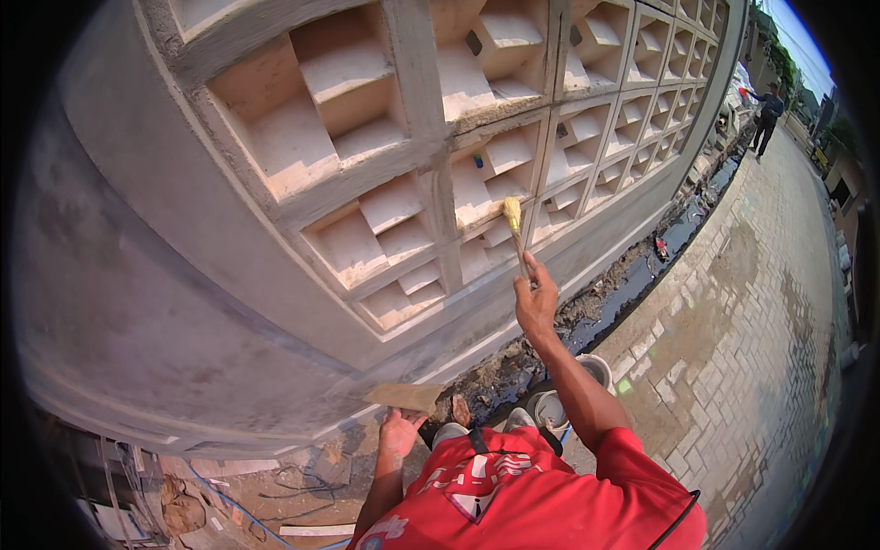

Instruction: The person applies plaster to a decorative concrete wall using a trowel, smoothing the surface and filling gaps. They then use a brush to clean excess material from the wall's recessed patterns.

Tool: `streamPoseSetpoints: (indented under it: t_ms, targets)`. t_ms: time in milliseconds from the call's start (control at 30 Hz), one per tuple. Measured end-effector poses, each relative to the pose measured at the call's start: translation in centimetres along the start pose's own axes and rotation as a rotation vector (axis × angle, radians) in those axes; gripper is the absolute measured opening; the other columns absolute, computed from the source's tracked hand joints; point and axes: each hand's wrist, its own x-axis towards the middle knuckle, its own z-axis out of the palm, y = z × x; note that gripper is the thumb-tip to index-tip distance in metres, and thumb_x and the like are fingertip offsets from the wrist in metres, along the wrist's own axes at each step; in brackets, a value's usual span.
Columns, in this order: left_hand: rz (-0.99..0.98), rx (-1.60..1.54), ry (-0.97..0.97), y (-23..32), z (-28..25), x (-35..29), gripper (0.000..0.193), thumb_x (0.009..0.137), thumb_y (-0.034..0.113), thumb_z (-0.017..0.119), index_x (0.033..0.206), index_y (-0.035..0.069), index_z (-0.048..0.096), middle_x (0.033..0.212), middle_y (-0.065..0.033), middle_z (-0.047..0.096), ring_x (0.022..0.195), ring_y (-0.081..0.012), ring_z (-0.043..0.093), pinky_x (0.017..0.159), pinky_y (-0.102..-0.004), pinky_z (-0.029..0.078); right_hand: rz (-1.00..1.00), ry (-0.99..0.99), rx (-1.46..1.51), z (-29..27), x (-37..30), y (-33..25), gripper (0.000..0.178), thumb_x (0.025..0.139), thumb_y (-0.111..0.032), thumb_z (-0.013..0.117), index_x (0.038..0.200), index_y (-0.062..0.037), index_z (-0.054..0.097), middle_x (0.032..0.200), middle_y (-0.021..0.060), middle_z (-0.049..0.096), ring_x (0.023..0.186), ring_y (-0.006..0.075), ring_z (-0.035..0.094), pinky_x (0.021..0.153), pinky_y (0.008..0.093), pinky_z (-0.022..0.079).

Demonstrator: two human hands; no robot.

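My right hand (536,298) is wrapped around the handle of a round paintbrush (512,214), raised in front of the wall. Its pale yellow bristles point up at the lattice of concrete ventilation blocks (492,151); I cannot tell whether they touch it. Lower down, my left hand (401,431) grips a flat tan board (406,396) by its near edge, close to the foot of the wall. A small blue-green object (478,161) sits in one of the block openings above the brush.
Beside my right forearm stands a white bucket (598,369), with a round container (552,410) next to it. A ditch of dark water (632,291) runs along the wall. Right of it lies a paved lane (706,367), where another person (769,117) stands far off. Blue hose (234,504) and debris lie lower left.
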Motion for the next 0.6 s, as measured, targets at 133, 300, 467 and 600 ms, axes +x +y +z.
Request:
streamPoseSetpoints:
  t_ms: [133, 300, 467, 600]
  targets:
    - [-0.04, 0.001, 0.028, -0.3, -0.4, -0.7, 0.051, 0.091, 0.035, 0.065, 0.137, 0.018, 0.05, 0.141, -0.0075, 0.054, 0.131, -0.0318, 0.048, 0.109, -0.0538, 0.035, -0.046, -0.347, 0.05, 0.2, -7.4, -1.7, 0.042, 0.087, -0.005, 0.062, 0.129, 0.0004, 0.059, 0.113, 0.0223, 0.067, 0.105, 0.0265, 0.065, 0.092, 0.0351, 0.048]
    - [-0.079, 0.022, 0.064, -0.9, 0.8, -1.4, 0.053, 0.089, 0.031, 0.068, 0.136, 0.017, 0.05, 0.139, -0.006, 0.055, 0.13, -0.0291, 0.049, 0.109, -0.0533, 0.035, 0.148, -0.316, 0.086, -4.5, -10.0, 0.7, 0.039, 0.09, -0.007, 0.061, 0.128, 0.0019, 0.06, 0.107, 0.015, 0.069, 0.097, 0.0187, 0.065, 0.085, 0.0316, 0.05]
    - [-0.131, -0.023, -0.006, -2.4, 2.4, -0.4, 0.047, 0.091, 0.019, 0.066, 0.135, 0.016, 0.05, 0.137, -0.0055, 0.056, 0.128, -0.0268, 0.051, 0.108, -0.0512, 0.039, 0.502, -0.202, -0.172, -12.3, -12.6, 9.6, 0.04, 0.095, -0.012, 0.055, 0.133, 0.0004, 0.058, 0.076, 0.0004, 0.059, 0.063, 0.006, 0.049, 0.056, 0.0226, 0.04]
    - [-0.238, 0.026, -0.027, -3.9, 4.0, 0.9, 0.044, 0.091, 0.016, 0.065, 0.133, 0.014, 0.052, 0.134, -0.0061, 0.057, 0.125, -0.0259, 0.053, 0.108, -0.0491, 0.04, 0.824, -0.133, -0.342, -17.7, -19.3, 18.6, 0.041, 0.092, -0.013, 0.052, 0.13, 0.0007, 0.06, 0.068, 0.0032, 0.059, 0.052, 0.0084, 0.048, 0.045, 0.026, 0.039]
